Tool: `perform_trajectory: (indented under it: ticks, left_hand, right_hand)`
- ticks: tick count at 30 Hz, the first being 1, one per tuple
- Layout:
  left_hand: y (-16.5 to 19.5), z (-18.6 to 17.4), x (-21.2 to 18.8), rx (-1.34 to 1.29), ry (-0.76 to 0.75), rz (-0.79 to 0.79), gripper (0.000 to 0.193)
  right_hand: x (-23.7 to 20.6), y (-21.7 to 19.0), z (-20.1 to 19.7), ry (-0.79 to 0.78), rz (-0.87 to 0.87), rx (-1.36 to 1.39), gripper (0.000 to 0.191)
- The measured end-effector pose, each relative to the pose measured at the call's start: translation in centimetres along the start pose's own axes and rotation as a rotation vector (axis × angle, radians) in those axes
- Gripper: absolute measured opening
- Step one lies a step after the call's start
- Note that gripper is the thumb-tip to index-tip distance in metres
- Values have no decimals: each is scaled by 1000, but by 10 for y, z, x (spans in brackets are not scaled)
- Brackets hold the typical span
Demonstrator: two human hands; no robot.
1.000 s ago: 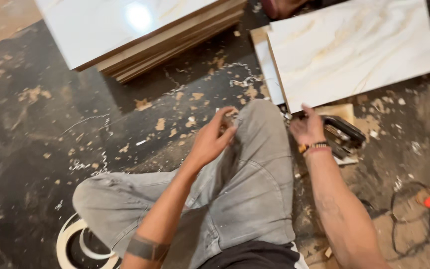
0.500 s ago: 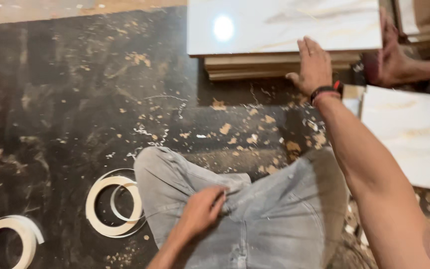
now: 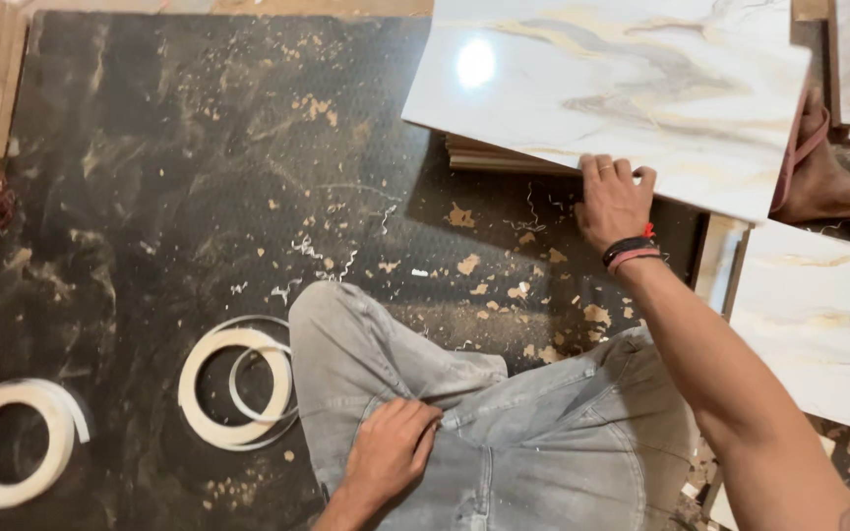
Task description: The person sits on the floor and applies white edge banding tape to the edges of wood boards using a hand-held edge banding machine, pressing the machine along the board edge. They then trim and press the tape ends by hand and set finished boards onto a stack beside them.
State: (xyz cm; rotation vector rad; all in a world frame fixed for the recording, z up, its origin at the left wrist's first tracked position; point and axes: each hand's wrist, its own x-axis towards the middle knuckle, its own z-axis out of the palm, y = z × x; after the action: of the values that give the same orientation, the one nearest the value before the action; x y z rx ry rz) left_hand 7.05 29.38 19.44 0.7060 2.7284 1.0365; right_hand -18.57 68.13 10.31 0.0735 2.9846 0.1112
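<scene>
My right hand grips the near edge of a glossy white marble-patterned panel that lies tilted on top of a stack of boards. A black and a red band sit on that wrist. My left hand rests on my grey trouser leg, fingers pinching the fabric near the knee. I sit on a dark marbled sheet strewn with wood chips and shavings.
Two coils of white edge banding lie at the lower left, one coil by my knee, the other coil near the frame edge. Another person's foot in a red sandal stands at right. A second white panel lies at right.
The view swung left and down. My right hand went from the tool by my knee up to the white panel and now grips its edge; the panel has shifted askew on the stack.
</scene>
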Motion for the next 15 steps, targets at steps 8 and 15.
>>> perform_trajectory:
  ticks: [8, 15]
  left_hand:
    - [4, -1, -4, 36, 17, -49, 18]
    - [-14, 3, -22, 19, 96, 57, 24]
  right_hand:
    - [16, 7, -3, 344, 2, -209, 96]
    - [-95, 10, -74, 185, -423, 65, 67]
